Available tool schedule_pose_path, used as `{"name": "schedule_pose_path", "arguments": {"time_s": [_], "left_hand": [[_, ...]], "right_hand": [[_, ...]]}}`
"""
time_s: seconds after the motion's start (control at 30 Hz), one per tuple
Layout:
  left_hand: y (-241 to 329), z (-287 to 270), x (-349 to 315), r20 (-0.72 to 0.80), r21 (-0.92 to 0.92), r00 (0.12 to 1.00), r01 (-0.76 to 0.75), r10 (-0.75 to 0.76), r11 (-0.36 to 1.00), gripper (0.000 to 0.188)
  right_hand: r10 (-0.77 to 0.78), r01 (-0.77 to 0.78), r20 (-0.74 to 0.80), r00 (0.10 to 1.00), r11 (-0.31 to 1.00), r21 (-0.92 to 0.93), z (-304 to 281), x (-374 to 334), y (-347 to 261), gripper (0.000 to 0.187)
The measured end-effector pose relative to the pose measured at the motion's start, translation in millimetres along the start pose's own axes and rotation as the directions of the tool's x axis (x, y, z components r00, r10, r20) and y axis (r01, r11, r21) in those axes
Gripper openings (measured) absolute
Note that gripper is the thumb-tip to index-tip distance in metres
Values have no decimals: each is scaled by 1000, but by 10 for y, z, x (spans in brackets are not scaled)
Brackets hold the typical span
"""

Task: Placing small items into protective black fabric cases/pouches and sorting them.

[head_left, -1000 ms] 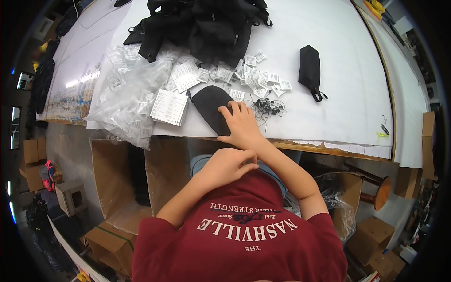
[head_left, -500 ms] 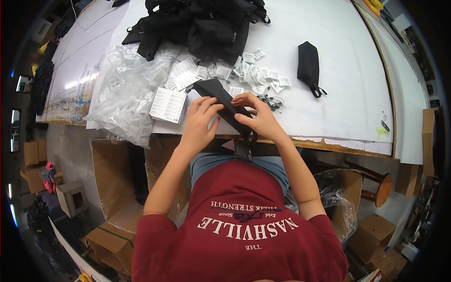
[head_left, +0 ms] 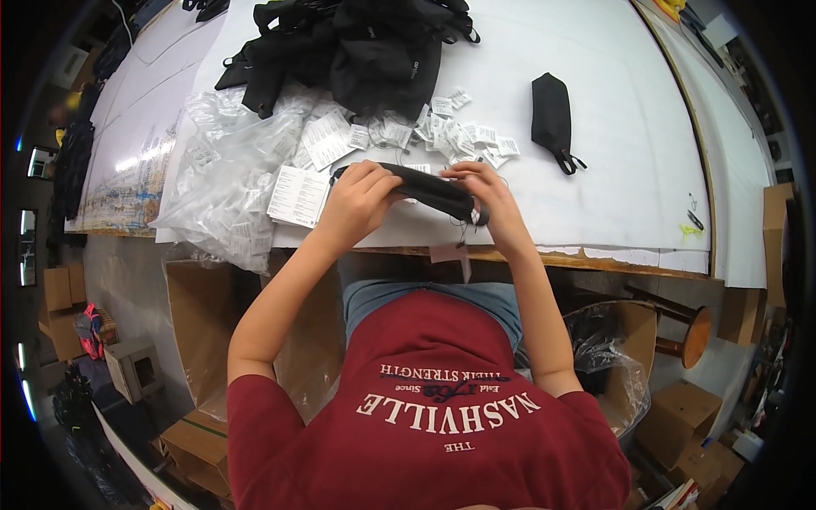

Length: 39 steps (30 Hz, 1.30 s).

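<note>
A slim black fabric pouch [head_left: 432, 190] is held up over the table's front edge, between my two hands. My left hand [head_left: 360, 197] is wrapped round its left end. At the other end, the fingers of my right hand [head_left: 493, 201] close on the pouch beside its loop. A pale tag [head_left: 450, 252] hangs below that end, apparently by a thin string. Close to my left hand lies a stack of white printed cards [head_left: 297, 195]. Beyond the pouch, many small white tags [head_left: 459, 136] are scattered. Another black pouch [head_left: 552, 119] rests to the right.
A heap of black bags [head_left: 365, 59] covers the far middle of the white table [head_left: 629, 170]. Crumpled clear plastic bags [head_left: 221, 161] lie at left, overhanging the edge. Cardboard boxes [head_left: 200, 331] stand beneath, and a wooden stool [head_left: 695, 337] is at lower right.
The pouch has turned from a steep slant to nearly level, and its right end has risen. My right hand has shifted right to that end; the tag now dangles below it.
</note>
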<state>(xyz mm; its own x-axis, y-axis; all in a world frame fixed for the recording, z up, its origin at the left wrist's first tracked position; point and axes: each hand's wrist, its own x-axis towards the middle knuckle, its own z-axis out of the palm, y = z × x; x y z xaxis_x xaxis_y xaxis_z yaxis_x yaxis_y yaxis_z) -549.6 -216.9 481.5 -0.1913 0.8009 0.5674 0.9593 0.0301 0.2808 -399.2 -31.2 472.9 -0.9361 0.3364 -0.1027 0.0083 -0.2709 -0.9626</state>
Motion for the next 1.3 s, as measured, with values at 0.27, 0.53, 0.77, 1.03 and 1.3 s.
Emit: {"name": "schedule_pose_path", "arguments": {"time_s": [0.27,0.53,0.77,1.03,1.3], "left_hand": [[-17,131,-96,43,-123,981,192,-188,974,21],[-5,163,-43,46,-121,982,190,-185,974,22],[-53,188,-34,106,-138,979,187,-173,973,21],[-100,124,65,76,-81,985,158,-152,984,20],[574,-139,176,364,-93,921,185,-140,978,12]], "right_hand": [[-119,79,-134,984,959,-274,82,-657,446,60],[-75,-77,-243,967,823,-562,202,-729,513,67],[130,-159,-136,982,960,-229,2,-900,227,65],[276,-310,-144,950,884,-350,-618,-1260,74,30],[50,408,-751,659,814,413,-1031,-1160,-66,13]]}}
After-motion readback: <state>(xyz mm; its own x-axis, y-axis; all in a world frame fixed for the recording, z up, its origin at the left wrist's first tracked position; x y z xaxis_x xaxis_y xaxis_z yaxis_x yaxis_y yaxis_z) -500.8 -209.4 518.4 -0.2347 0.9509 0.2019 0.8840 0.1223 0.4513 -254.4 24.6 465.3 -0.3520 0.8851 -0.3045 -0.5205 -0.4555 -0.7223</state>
